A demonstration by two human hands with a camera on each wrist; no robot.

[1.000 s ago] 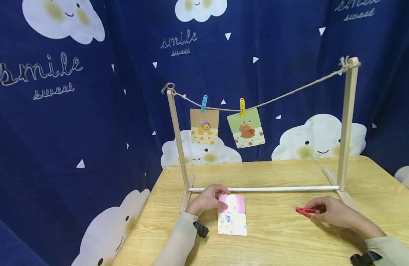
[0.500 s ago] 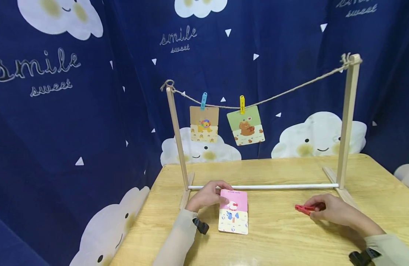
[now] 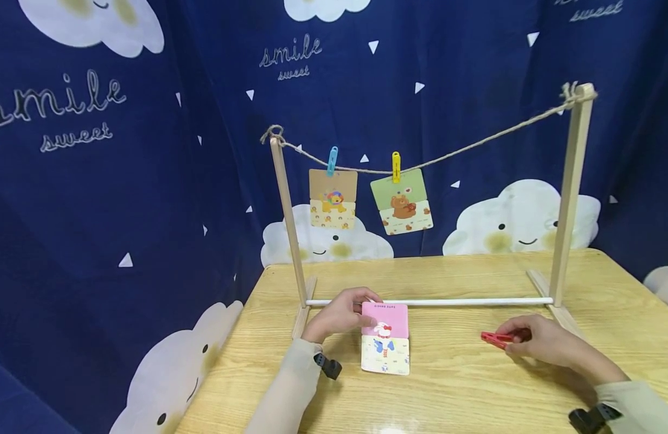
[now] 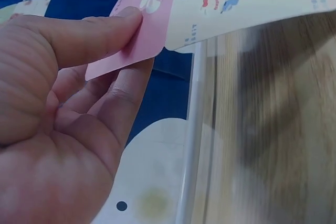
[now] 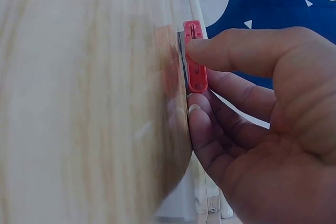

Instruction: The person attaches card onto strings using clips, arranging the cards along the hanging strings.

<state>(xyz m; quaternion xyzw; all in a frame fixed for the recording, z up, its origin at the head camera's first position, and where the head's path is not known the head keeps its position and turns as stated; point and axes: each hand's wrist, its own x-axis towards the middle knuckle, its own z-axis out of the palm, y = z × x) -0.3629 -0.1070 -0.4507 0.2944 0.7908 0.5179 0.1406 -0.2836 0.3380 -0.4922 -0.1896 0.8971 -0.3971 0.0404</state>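
Observation:
My left hand pinches a pink and cream card by its upper left part, thumb in front and fingers behind. In the left wrist view the card is slightly bent and lifted off the table. To the right, my right hand holds a red clothespin low over the tabletop. The right wrist view shows the thumb lying on the red clothespin, with fingers behind it. A brown lion card hangs from the twine by a blue clothespin, and a green bear card by a yellow clothespin.
Two wooden posts carry the twine, and a white rod joins their feet near the table surface. Behind the wooden table hangs a dark blue curtain with white clouds.
The left hand has raised and tilted the pink card, shifting it a little up and right; its picture now shows without glare. The right hand stays nearly still with the red clothespin.

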